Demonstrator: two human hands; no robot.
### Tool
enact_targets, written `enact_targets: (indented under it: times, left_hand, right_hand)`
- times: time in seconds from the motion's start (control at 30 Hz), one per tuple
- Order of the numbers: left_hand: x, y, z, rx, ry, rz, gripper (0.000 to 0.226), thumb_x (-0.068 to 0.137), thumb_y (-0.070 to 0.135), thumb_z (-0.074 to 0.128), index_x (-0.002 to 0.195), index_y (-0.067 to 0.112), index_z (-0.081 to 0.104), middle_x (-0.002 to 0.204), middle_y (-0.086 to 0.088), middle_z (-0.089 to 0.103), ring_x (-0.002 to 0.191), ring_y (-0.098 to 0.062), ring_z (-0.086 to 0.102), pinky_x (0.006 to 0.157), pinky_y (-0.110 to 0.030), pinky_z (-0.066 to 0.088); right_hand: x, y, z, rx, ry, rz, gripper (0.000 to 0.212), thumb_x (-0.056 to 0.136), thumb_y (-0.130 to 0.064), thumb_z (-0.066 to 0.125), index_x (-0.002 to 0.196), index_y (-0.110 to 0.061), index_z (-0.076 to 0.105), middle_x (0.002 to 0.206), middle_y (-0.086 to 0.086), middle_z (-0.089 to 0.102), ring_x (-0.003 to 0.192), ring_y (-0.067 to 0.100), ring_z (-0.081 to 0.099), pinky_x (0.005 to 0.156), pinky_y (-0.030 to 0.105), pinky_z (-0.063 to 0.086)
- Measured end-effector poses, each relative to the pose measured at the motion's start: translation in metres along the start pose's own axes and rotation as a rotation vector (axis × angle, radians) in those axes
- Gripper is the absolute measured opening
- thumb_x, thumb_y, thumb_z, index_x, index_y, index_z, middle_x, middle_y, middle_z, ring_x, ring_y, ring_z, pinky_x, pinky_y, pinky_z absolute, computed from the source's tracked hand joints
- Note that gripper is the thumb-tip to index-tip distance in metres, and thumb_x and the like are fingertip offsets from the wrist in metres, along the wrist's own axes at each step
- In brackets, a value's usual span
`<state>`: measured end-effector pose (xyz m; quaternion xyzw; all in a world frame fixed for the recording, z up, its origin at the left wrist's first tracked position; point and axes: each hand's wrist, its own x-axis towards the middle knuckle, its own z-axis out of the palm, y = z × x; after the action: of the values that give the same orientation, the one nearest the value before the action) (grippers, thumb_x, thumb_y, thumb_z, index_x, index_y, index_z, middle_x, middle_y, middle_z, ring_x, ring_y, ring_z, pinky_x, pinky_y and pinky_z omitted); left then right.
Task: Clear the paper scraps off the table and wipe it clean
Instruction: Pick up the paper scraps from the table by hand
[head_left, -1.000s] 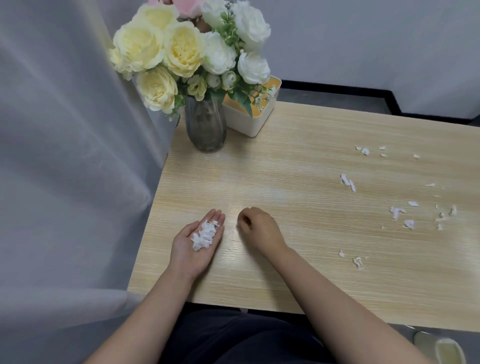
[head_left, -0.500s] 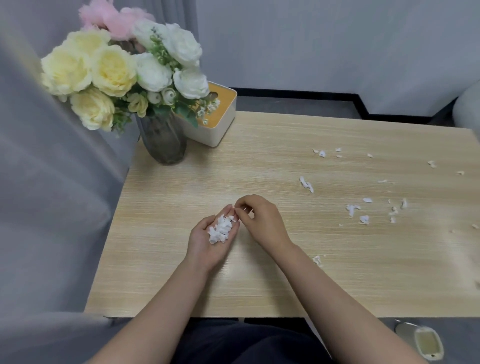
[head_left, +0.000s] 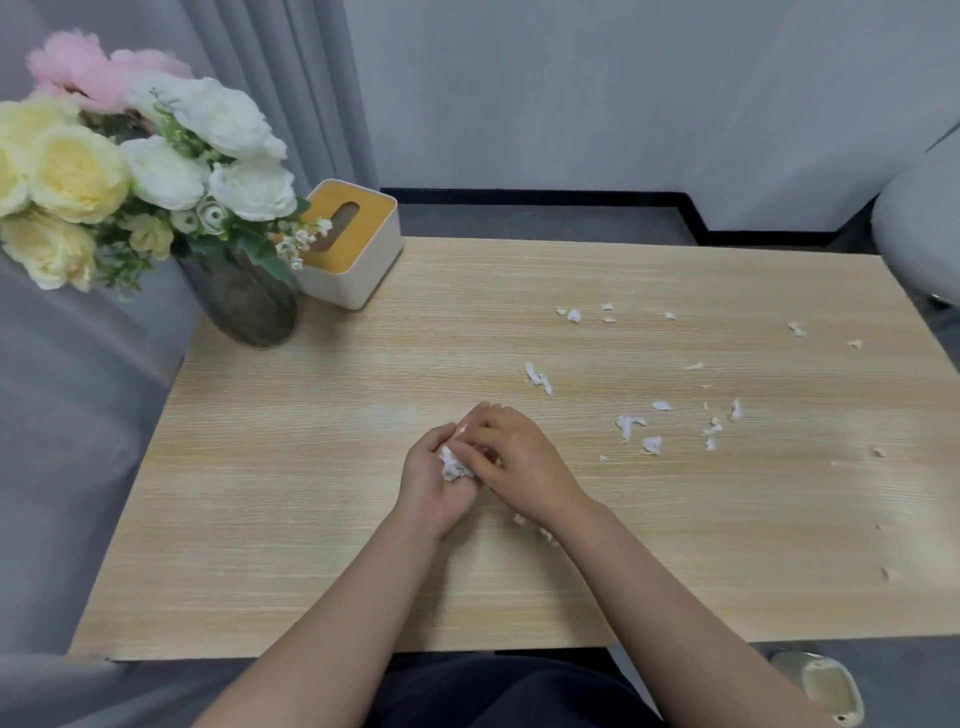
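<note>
Step in hand: collection of scraps, judged roughly half done; wiping not begun.

The left hand (head_left: 434, 480) lies palm-up on the table (head_left: 311, 519), near its middle, fingers curled upward around a small heap of gathered scraps (head_left: 453, 464). The right hand (head_left: 511, 457) sits directly against it, fingertips bent down into the left palm. It appears to be pressing or depositing a piece into the heap, though the fingertips are partly hidden by the heap and the left fingers, so whether they pinch a scrap cannot be told.

The loose scraps (head_left: 631, 423) lie scattered over the right half of the table: a pair just beyond the hands, a row farther back, a cluster to the right, and isolated flecks near the right edge. A few more lie just beside the right wrist, partly hidden.

Other items: a vase of flowers (head_left: 244, 306) at the far left corner, with a tissue box (head_left: 348, 260) just beside it. A pale container (head_left: 826, 686) shows on the floor below the near right corner; whether it is a bin is unclear.

Next move, as judged: the right hand goes out to the nearest pair of scraps while the left keeps its cup closed enough to lose nothing. The small flecks call for a fingertip pinch or a sweep toward the table edge. No cloth is visible; the tissue box is a likely source for wiping.
</note>
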<state>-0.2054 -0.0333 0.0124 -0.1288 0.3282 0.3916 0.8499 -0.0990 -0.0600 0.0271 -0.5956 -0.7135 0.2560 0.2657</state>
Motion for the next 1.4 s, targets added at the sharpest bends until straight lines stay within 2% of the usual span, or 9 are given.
enact_targets:
  times: [0.13, 0.2, 0.3, 0.43, 0.67, 1.03, 1.17, 1.3, 1.4]
  left_hand:
    - [0.008, -0.023, 0.014, -0.005, 0.001, 0.000, 0.034, 0.096, 0.015, 0.033, 0.098, -0.006, 0.060, 0.086, -0.019, 0.069, 0.075, -0.026, 0.071, 0.070, -0.031, 0.058]
    - [0.014, -0.032, 0.018, -0.003, -0.006, 0.003, 0.033, 0.093, 0.013, 0.035, 0.102, -0.006, 0.060, 0.097, -0.018, 0.068, 0.089, -0.026, 0.069, 0.081, -0.031, 0.056]
    - [0.026, -0.044, 0.024, -0.007, -0.024, 0.008, 0.037, 0.084, 0.011, 0.042, 0.112, -0.005, 0.059, 0.110, -0.017, 0.064, 0.107, -0.023, 0.060, 0.089, -0.027, 0.050]
    - [0.040, -0.060, 0.037, 0.012, -0.038, 0.046, 0.037, 0.091, 0.011, 0.036, 0.110, -0.006, 0.062, 0.111, -0.020, 0.066, 0.099, -0.025, 0.066, 0.086, -0.026, 0.051]
    - [0.051, -0.066, 0.032, -0.005, -0.025, 0.145, 0.037, 0.081, 0.009, 0.041, 0.096, -0.008, 0.070, 0.111, -0.018, 0.067, 0.097, -0.030, 0.068, 0.090, -0.044, 0.048]
    - [0.036, -0.057, -0.010, -0.070, 0.044, 0.228, 0.038, 0.078, 0.008, 0.042, 0.098, -0.009, 0.069, 0.113, -0.018, 0.066, 0.103, -0.032, 0.064, 0.090, -0.047, 0.047]
    - [0.027, -0.055, -0.019, -0.096, 0.024, 0.239, 0.045, 0.062, -0.003, 0.068, 0.107, -0.009, 0.065, 0.116, -0.019, 0.065, 0.110, -0.033, 0.060, 0.090, -0.049, 0.047]
    - [0.023, -0.054, -0.026, -0.122, 0.061, 0.248, 0.041, 0.075, 0.004, 0.050, 0.113, -0.006, 0.061, 0.115, -0.018, 0.065, 0.115, -0.030, 0.057, 0.088, -0.049, 0.048]
    - [0.018, -0.050, -0.034, -0.145, 0.022, 0.268, 0.061, 0.048, -0.011, 0.075, 0.108, -0.008, 0.065, 0.117, -0.018, 0.064, 0.116, -0.031, 0.056, 0.091, -0.048, 0.047]
  right_hand:
    - [-0.008, 0.017, -0.027, 0.112, 0.025, 0.039, 0.027, 0.091, -0.033, 0.055, 0.092, -0.013, 0.073, 0.096, -0.006, 0.063, 0.089, 0.003, 0.048, 0.082, 0.005, 0.030]
    - [-0.011, 0.028, -0.040, 0.181, 0.055, 0.061, 0.018, 0.091, -0.023, 0.059, 0.095, -0.013, 0.073, 0.093, -0.015, 0.060, 0.090, -0.004, 0.048, 0.083, 0.002, 0.030]
    - [-0.015, 0.046, -0.055, 0.249, 0.062, 0.096, 0.015, 0.091, -0.022, 0.060, 0.096, -0.016, 0.073, 0.090, -0.022, 0.057, 0.092, -0.008, 0.050, 0.083, 0.006, 0.034]
    - [-0.015, 0.070, -0.067, 0.280, 0.063, 0.137, 0.015, 0.091, -0.024, 0.060, 0.098, -0.019, 0.072, 0.095, -0.012, 0.062, 0.091, 0.003, 0.053, 0.083, 0.020, 0.042]
    - [-0.013, 0.103, -0.079, 0.277, 0.116, 0.174, 0.011, 0.090, -0.020, 0.061, 0.092, -0.016, 0.071, 0.083, -0.012, 0.059, 0.081, 0.002, 0.055, 0.073, 0.015, 0.044]
    - [-0.049, 0.133, -0.025, -0.079, -0.545, 0.167, 0.025, 0.086, -0.032, 0.063, 0.108, -0.019, 0.063, 0.104, -0.001, 0.057, 0.096, 0.016, 0.056, 0.086, 0.033, 0.045]
    - [-0.060, 0.127, -0.008, -0.204, -0.592, 0.145, 0.039, 0.084, -0.042, 0.064, 0.114, -0.019, 0.054, 0.112, 0.000, 0.052, 0.101, 0.017, 0.052, 0.081, 0.031, 0.043]
    - [-0.065, 0.124, -0.003, -0.248, -0.622, 0.012, 0.031, 0.088, -0.030, 0.060, 0.114, -0.015, 0.052, 0.114, 0.002, 0.051, 0.105, 0.019, 0.048, 0.079, 0.033, 0.042]
    - [-0.065, 0.124, -0.002, -0.210, -0.617, -0.026, 0.015, 0.091, -0.020, 0.056, 0.104, -0.011, 0.057, 0.108, 0.004, 0.054, 0.101, 0.022, 0.051, 0.075, 0.033, 0.040]
